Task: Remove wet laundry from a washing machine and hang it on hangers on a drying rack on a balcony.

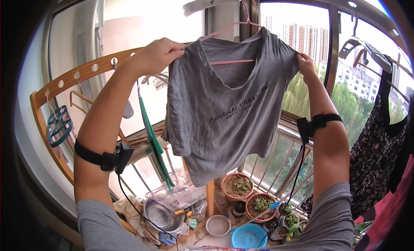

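Note:
A grey V-neck T-shirt (226, 105) with printed lettering hangs on a pink hanger (248, 21), whose hook reaches up to the white rail overhead. My left hand (161, 55) pinches the shirt at the shoulder on the left, close to the hanger's arm. At the opposite side, my right hand (305, 65) grips the edge of the sleeve, holding it out sideways. The hanger's lower bar shows through the neck opening. Whether the hook rests on the rail I cannot tell.
A wooden rack (85, 69) with hangers stands left. A patterned black garment (372, 154) hangs right, under a grey hanger (365, 45). Below are potted plants (237, 186), a blue basin (249, 235) and a metal basin (161, 215). Windows and railings enclose the area.

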